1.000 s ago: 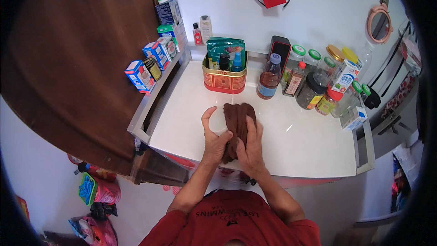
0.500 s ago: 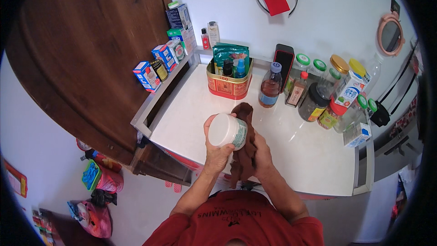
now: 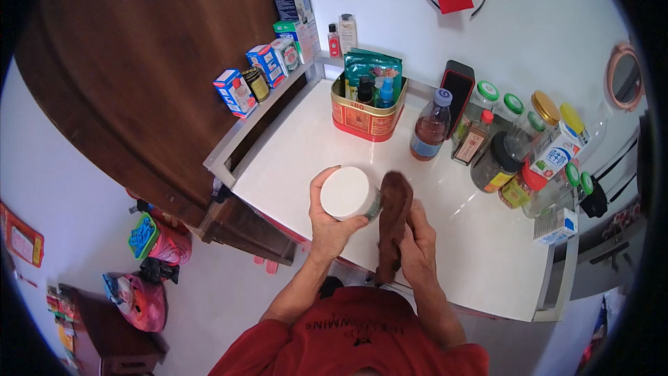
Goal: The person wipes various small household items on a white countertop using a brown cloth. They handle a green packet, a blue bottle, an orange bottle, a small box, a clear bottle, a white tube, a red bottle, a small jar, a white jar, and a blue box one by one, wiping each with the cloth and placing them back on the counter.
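Observation:
My left hand (image 3: 327, 219) is wrapped round a white round jar (image 3: 346, 193) with a white lid, tilted so its lid faces up toward me. Part of a greenish label shows on the jar's right side. A brown cloth (image 3: 394, 217) hangs from my right hand (image 3: 418, 245), whose fingers are closed on it. The cloth is bunched lengthwise and sits just right of the jar. Whether it touches the jar I cannot tell. Both hands are over the near part of the white tabletop (image 3: 278, 167).
A red-and-gold tin (image 3: 362, 120) holding packets and small bottles stands at the back. Right of it are a bottle of brown liquid (image 3: 430, 129), a black speaker (image 3: 458, 90), several glass jars (image 3: 492, 160) and a milk carton (image 3: 554, 153). Small boxes (image 3: 236, 92) line the left ledge.
The cloth has come away from the jar's side, moving slightly right with my right hand. My left hand still holds the jar. The whole view has shifted a little.

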Available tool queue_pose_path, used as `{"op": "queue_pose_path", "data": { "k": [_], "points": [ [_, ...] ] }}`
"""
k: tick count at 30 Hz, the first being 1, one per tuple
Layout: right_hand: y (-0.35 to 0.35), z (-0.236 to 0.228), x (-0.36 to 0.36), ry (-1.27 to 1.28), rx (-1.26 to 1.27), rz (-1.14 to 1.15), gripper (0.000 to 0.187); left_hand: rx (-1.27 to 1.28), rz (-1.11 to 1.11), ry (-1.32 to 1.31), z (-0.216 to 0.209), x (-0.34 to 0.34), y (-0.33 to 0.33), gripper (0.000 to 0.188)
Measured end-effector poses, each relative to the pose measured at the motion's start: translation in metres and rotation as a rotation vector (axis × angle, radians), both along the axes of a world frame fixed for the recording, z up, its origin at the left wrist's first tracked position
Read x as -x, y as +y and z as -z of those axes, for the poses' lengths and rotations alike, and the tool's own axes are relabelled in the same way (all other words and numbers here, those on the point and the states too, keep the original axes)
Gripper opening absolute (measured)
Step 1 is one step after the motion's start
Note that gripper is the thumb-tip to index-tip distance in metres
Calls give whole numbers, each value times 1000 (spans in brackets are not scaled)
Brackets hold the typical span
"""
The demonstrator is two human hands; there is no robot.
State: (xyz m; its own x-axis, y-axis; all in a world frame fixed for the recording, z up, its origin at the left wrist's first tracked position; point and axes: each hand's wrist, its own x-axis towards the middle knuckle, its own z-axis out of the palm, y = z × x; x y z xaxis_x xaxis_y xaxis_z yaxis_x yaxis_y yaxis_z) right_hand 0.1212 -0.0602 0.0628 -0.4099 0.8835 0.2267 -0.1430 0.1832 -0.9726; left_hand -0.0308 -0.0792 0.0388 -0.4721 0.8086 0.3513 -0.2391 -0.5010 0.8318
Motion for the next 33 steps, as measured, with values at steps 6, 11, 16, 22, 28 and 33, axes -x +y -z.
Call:
{"op": "queue_pose_path", "data": {
  "k": [6,11,16,22,28,33],
  "points": [
    [15,-6,20,-191,-489,127,46,14,86,92,-1,3,-4,92],
    [14,2,27,5,55,41,42,87,228,197,-8,25,-8,100],
    [5,4,51,-84,-352,183,38,173,461,-179,-21,43,-15,92],
    [1,-1,68,-189,-719,215,42,204,535,-319,-12,75,-19,65],
    [0,-26,68,-409,-855,47,38,218,567,189,-7,105,-23,74],
    [-2,-42,81,-656,-903,21,37,280,537,417,-11,114,-28,97]
  ]
}}
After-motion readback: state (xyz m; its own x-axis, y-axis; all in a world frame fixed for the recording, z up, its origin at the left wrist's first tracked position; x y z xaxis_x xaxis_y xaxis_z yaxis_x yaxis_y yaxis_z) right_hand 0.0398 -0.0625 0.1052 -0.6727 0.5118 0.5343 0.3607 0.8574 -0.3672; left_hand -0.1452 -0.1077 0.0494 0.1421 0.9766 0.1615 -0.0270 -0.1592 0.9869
